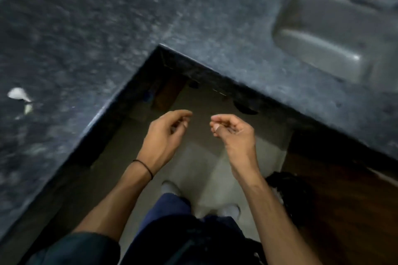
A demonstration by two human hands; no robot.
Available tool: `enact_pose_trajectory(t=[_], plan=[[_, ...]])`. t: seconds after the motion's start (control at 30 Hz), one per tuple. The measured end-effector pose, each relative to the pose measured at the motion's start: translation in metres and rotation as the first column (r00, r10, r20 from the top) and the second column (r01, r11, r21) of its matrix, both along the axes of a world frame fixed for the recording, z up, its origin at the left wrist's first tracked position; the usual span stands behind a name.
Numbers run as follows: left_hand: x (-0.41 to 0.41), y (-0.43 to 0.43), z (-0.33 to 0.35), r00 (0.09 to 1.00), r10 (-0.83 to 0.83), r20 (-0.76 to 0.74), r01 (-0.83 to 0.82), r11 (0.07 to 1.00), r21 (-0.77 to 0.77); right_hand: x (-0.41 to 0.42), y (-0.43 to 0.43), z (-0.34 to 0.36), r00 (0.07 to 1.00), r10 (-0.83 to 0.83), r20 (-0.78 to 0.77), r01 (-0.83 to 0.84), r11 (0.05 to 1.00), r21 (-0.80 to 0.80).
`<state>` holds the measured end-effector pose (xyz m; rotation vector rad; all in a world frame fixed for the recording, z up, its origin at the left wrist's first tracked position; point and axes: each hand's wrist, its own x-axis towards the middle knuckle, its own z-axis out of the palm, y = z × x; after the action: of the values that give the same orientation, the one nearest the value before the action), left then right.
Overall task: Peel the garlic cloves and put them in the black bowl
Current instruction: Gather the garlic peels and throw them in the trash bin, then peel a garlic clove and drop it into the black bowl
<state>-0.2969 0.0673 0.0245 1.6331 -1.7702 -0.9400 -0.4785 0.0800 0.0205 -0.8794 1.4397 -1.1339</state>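
Observation:
The view is blurred. My left hand (167, 129) hangs over the floor in the inner corner of the dark counter, fingers loosely curled and apart, with nothing visible in it. My right hand (233, 130) is beside it at the same height, fingers curled in and thumb pressed to the index finger; I see nothing held in it. A white garlic piece (18, 93) lies on the counter at the far left, with a smaller pale piece (28, 109) just below it. Both hands are well away from them. The black bowl is not in view.
The speckled dark stone counter (107, 28) wraps in an L around me. A grey steel sink (336, 34) is set into it at the upper right. Below are the tiled floor (200, 168), my feet, and a brown wooden cabinet front (344, 200) at the right.

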Motion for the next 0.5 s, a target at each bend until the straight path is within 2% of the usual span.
enact_pose_trajectory(t=[0.1,0.23,0.5], plan=[[0.068,0.006,0.022,0.975,0.197,-0.098,-0.205,0.975,-0.080,0.066,-0.032,0.027,0.988,0.156,-0.019,-0.157,0.986,-0.056],[0.135,0.012,0.029,0.898,0.391,-0.204,-0.417,0.903,-0.103,0.145,-0.063,0.046,0.952,0.305,-0.018,-0.305,0.944,-0.125],[0.212,0.024,0.021,0.719,0.643,-0.264,-0.676,0.736,-0.048,0.253,-0.096,0.044,0.831,0.556,-0.031,-0.556,0.826,-0.088]])
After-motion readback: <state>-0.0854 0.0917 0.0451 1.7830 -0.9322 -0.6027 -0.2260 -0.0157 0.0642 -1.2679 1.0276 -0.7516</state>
